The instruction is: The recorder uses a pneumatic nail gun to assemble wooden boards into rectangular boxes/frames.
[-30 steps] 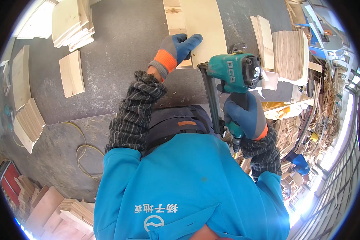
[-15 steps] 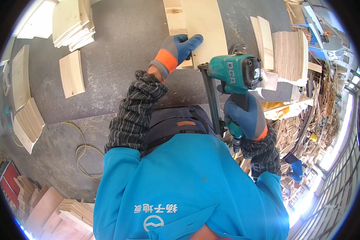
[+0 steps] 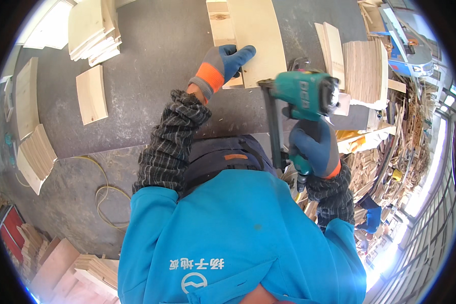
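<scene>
In blue-and-grey gloves with orange cuffs, both my hands are at the near side of a dark worktable (image 3: 157, 76). My left hand (image 3: 226, 62) grips the near end of a narrow wooden strip (image 3: 222, 33) and a wider pale board (image 3: 258, 33), which lie side by side. One finger stretches over the wider board; the undersides of the other fingers are hidden. My right hand (image 3: 315, 146) is wrapped around the handle of a teal nail gun (image 3: 300, 93), blurred by motion. Its long dark magazine points toward my body, and its nose sits right of the boards' near end, apart from them.
Loose boards (image 3: 332, 50) and a tall stack of thin boards (image 3: 365, 71) stand to the right. At the left are a single panel (image 3: 91, 95) and stacked panels (image 3: 91, 30). A yellow hose (image 3: 102, 202) curls on the floor. Another person (image 3: 372, 218) is at the lower right.
The nail gun in my right hand has shifted a little right, away from the boards. My left hand stays on the boards, which have slid very slightly left. The distant person has moved slightly.
</scene>
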`<move>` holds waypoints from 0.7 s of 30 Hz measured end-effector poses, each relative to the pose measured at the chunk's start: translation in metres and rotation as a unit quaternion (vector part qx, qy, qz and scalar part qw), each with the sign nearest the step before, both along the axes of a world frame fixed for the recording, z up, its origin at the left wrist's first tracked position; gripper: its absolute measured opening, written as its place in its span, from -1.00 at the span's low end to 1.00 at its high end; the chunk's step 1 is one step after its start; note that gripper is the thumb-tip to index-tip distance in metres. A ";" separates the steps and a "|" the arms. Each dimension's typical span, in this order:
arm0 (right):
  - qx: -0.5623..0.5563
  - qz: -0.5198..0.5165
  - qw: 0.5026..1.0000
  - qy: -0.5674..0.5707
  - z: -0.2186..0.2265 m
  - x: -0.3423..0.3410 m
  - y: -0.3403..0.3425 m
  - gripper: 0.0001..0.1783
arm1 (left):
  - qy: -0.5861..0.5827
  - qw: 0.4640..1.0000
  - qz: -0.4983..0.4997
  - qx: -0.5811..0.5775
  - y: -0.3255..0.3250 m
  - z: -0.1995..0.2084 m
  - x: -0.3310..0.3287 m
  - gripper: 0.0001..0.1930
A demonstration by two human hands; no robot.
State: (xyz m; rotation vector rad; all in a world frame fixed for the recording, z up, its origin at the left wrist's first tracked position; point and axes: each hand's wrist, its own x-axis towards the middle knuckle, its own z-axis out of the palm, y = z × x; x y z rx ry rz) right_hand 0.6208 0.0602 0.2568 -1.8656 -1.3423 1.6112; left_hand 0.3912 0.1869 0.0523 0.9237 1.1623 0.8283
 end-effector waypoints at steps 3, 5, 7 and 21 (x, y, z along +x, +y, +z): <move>0.021 -0.051 0.998 -0.037 -0.008 0.028 -0.009 -0.66 | -0.015 0.999 0.026 -0.013 0.000 -0.001 0.000 -0.34; 0.074 -0.060 0.992 -0.082 -0.038 0.054 -0.015 -0.69 | -0.013 0.999 0.046 -0.020 -0.002 0.001 0.001 -0.40; 0.160 -0.052 0.971 -0.172 -0.073 0.078 -0.014 -0.66 | -0.075 0.994 0.073 -0.015 -0.005 0.006 0.002 -0.45; 0.185 0.139 0.860 -0.455 -0.254 0.155 0.005 -0.24 | -0.310 0.939 0.130 -0.074 -0.119 -0.041 -0.058 -0.46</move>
